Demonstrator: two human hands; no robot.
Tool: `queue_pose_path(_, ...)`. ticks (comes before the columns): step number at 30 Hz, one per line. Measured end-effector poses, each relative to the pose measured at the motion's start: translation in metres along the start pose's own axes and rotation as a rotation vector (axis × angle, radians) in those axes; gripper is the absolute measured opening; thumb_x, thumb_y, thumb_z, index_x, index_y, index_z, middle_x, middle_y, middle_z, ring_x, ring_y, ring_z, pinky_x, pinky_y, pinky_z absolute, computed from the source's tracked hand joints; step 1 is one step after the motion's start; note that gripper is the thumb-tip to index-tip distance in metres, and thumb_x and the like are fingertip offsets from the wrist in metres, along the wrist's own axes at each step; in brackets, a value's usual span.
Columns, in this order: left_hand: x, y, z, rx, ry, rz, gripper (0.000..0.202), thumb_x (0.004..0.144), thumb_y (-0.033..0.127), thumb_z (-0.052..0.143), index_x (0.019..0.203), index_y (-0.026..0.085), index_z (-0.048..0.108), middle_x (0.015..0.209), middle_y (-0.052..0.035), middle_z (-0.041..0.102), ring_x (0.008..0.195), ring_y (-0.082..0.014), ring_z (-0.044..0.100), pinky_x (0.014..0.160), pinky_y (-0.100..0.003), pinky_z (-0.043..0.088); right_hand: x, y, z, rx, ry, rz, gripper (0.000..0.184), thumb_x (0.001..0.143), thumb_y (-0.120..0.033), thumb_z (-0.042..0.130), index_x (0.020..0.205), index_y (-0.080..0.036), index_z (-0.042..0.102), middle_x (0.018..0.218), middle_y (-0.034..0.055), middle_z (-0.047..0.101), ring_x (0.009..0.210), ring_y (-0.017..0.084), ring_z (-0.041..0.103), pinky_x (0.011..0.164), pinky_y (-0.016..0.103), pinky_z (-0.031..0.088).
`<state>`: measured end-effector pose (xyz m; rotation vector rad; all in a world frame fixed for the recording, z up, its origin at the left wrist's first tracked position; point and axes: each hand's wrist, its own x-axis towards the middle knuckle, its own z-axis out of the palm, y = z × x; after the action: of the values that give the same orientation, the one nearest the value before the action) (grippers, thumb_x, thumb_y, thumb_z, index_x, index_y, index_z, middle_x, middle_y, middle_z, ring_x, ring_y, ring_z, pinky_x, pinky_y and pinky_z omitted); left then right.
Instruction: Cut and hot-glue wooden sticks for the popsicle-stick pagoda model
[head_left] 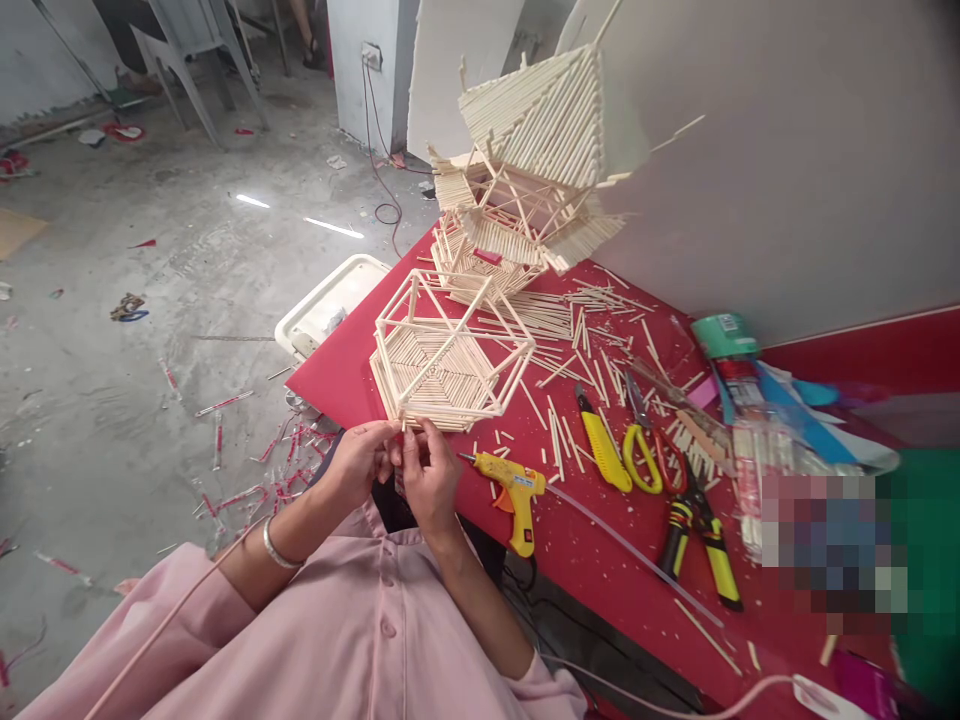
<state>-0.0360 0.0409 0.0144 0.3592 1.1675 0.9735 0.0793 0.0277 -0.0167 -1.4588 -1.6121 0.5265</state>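
Two hands (429, 478), fingers (379, 433) pinched narrow on one stick frame (433, 371), beside one glue gun (522, 490)

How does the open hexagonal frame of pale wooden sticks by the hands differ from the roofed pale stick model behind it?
The open hexagonal frame of pale wooden sticks has bare, see-through sides; the roofed pale stick model carries slatted panels. The frame is low; the model rises higher. The left hand and right hand are at the frame's near corner; no hand is on the model. Both are built of thin, pale sticks.
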Motion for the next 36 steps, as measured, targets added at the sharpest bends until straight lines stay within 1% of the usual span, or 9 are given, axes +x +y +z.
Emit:
queue_pose_path(5,-0.0001,0.0002,0.0006,0.003,0.009,-0.001,0.025,0.069,0.036,0.069,0.06,0.014,0.064,0.045,0.0006,0.056,0.031,-0.0057,0.04,0.033,-0.02,0.026,-0.0002,0.0004,0.0,-0.01,-0.007,0.004,0.029,0.096,-0.031,0.051,0.115,-0.013,0.065,0.082,0.0085,0.074,0.074,0.019,0.07,0.071,0.03,0.056)
queue_pose_path(13,0.0007,-0.0007,0.0002,0.006,-0.002,0.006,0.025,0.071,0.037,0.069,0.063,0.013,0.065,0.046,0.0007,0.056,0.031,-0.0057,0.04,0.033,-0.02,0.025,-0.0008,0.0008,0.0004,-0.001,-0.011,0.016,0.03,0.097,-0.032,0.051,0.115,-0.013,0.065,0.082,0.0088,0.074,0.076,0.02,0.071,0.073,0.031,0.057)
queue_pose_path(20,-0.0001,0.0007,0.0006,0.016,0.006,0.007,0.026,0.071,0.036,0.068,0.059,0.014,0.063,0.045,0.0006,0.056,0.03,-0.0058,0.039,0.033,-0.021,0.025,-0.0009,0.0007,0.0007,-0.01,-0.003,0.014,0.03,0.097,-0.033,0.05,0.113,-0.013,0.065,0.08,0.0081,0.073,0.072,0.019,0.07,0.072,0.03,0.056)
queue_pose_path(25,0.0002,-0.0008,-0.0006,0.014,0.0,0.011,0.027,0.071,0.038,0.069,0.061,0.013,0.063,0.046,0.0008,0.056,0.03,-0.0057,0.039,0.033,-0.02,0.025,-0.0011,0.0011,0.0009,-0.007,-0.004,0.011,0.03,0.097,-0.032,0.051,0.113,-0.012,0.065,0.079,0.0083,0.073,0.072,0.019,0.07,0.073,0.031,0.056)
queue_pose_path(36,-0.0012,0.0016,0.0021,0.005,0.0,-0.001,0.026,0.071,0.036,0.069,0.059,0.014,0.062,0.045,0.0007,0.055,0.03,-0.0055,0.039,0.033,-0.02,0.025,-0.0008,0.0013,0.0008,-0.004,-0.009,0.016,0.031,0.097,-0.034,0.05,0.115,-0.014,0.065,0.079,0.0078,0.073,0.071,0.019,0.069,0.071,0.031,0.056)
